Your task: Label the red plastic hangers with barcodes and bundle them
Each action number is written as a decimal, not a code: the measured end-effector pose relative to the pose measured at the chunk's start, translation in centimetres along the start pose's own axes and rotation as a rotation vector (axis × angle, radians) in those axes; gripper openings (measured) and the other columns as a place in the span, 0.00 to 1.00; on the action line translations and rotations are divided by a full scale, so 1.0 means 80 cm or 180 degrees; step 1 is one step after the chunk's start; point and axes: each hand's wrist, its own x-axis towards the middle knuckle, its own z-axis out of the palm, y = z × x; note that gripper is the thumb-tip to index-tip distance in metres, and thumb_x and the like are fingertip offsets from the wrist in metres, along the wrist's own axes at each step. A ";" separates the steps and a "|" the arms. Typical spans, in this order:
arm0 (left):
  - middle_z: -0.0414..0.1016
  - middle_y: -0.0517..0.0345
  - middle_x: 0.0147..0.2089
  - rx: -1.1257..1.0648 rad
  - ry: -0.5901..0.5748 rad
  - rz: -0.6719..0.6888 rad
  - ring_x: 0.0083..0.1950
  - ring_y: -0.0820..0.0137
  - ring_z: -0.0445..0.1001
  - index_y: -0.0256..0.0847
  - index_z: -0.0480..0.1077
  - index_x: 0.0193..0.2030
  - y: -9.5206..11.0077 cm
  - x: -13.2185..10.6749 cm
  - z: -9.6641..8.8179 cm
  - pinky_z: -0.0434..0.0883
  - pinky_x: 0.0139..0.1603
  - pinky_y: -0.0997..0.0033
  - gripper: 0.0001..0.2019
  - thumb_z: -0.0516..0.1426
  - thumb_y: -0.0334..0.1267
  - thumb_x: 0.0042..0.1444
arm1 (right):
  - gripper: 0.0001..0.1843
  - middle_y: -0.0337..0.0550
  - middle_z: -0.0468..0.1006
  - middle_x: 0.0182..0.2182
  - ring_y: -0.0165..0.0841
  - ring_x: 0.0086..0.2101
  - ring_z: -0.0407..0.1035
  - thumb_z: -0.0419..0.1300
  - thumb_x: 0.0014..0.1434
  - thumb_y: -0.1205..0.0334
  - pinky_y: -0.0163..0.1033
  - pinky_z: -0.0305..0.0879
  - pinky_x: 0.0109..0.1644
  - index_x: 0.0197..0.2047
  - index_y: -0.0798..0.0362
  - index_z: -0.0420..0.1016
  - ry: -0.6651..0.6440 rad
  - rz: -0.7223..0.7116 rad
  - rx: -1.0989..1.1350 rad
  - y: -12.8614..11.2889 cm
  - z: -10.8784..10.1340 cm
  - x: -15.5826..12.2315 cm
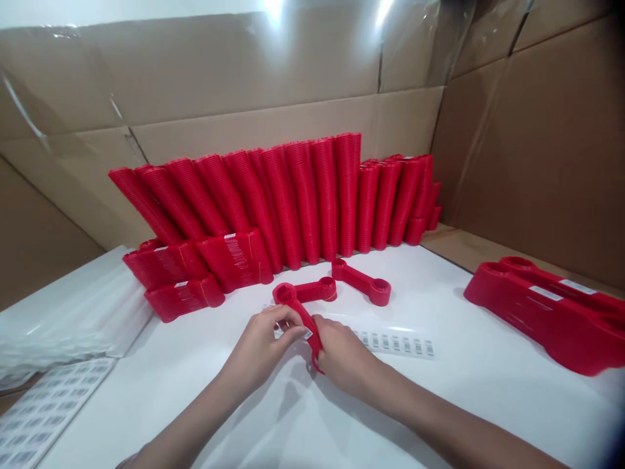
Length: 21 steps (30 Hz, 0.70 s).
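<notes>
My right hand [342, 352] is wrapped round the near end of a short red bundle [299, 306], a stack of thin dog-bone-shaped pieces with a ring at each end. Against the bundle's side, the thumb and fingers of my left hand [268, 335] are closed at a small white label [307, 334]. How far the label sticks to the red surface cannot be made out. Just beyond the hands lie two more red bundles [317, 290] [362, 283]. A strip of printed labels [395, 344] lies on the white table by my right hand.
Tall red stacks [297, 202] lean in a row along the cardboard wall [244, 71]. Labelled red bundles sit at the left [183, 296] and at the right [551, 312]. Label sheets [58, 404] and clear plastic sleeves [83, 319] lie at the left edge of the white table [234, 417].
</notes>
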 end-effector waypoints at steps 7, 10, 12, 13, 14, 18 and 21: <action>0.71 0.62 0.31 0.0345 0.0075 0.0084 0.35 0.70 0.66 0.41 0.67 0.28 -0.004 0.000 0.005 0.62 0.39 0.69 0.06 0.52 0.37 0.54 | 0.14 0.43 0.71 0.30 0.33 0.27 0.64 0.48 0.42 0.76 0.33 0.52 0.25 0.34 0.54 0.62 0.0001 -0.0042 -0.0164 0.000 0.001 -0.001; 0.70 0.60 0.31 0.0688 0.0180 0.0270 0.35 0.69 0.65 0.40 0.66 0.29 -0.007 -0.001 0.010 0.63 0.38 0.68 0.06 0.50 0.35 0.56 | 0.14 0.42 0.71 0.29 0.32 0.27 0.64 0.48 0.42 0.76 0.32 0.52 0.24 0.34 0.54 0.62 -0.0001 -0.0059 -0.0153 -0.003 0.000 -0.003; 0.69 0.58 0.32 0.1069 0.0325 0.0534 0.35 0.68 0.64 0.40 0.65 0.30 -0.009 -0.001 0.014 0.62 0.37 0.67 0.07 0.49 0.34 0.56 | 0.15 0.42 0.71 0.29 0.31 0.26 0.63 0.47 0.42 0.77 0.32 0.51 0.24 0.34 0.54 0.62 0.0023 -0.0084 -0.0124 -0.007 -0.001 -0.005; 0.68 0.57 0.32 0.1310 0.0405 0.0691 0.35 0.68 0.63 0.39 0.65 0.30 -0.011 -0.001 0.016 0.62 0.36 0.67 0.07 0.49 0.34 0.57 | 0.15 0.42 0.71 0.28 0.31 0.26 0.63 0.47 0.42 0.77 0.32 0.51 0.24 0.34 0.54 0.62 0.0033 -0.0123 -0.0100 -0.009 -0.001 -0.006; 0.68 0.56 0.33 0.1568 0.0488 0.0847 0.34 0.67 0.62 0.39 0.65 0.31 -0.012 -0.001 0.019 0.62 0.35 0.66 0.07 0.48 0.34 0.57 | 0.14 0.42 0.71 0.28 0.30 0.25 0.62 0.47 0.42 0.77 0.31 0.50 0.24 0.33 0.54 0.62 0.0043 -0.0178 -0.0080 -0.011 -0.002 -0.008; 0.65 0.53 0.32 0.2361 0.0807 0.1284 0.32 0.66 0.61 0.38 0.66 0.32 -0.015 0.000 0.024 0.62 0.32 0.65 0.07 0.48 0.36 0.57 | 0.10 0.39 0.69 0.24 0.26 0.21 0.57 0.47 0.42 0.76 0.31 0.48 0.23 0.29 0.54 0.60 0.0042 -0.0404 0.0019 -0.013 -0.001 -0.012; 0.64 0.52 0.33 0.2460 0.1039 0.1393 0.34 0.65 0.62 0.37 0.65 0.36 -0.018 0.003 0.018 0.63 0.33 0.65 0.07 0.50 0.39 0.55 | 0.11 0.39 0.69 0.24 0.26 0.22 0.57 0.47 0.41 0.77 0.31 0.48 0.23 0.28 0.54 0.60 0.0092 -0.0433 0.0032 -0.011 0.000 -0.014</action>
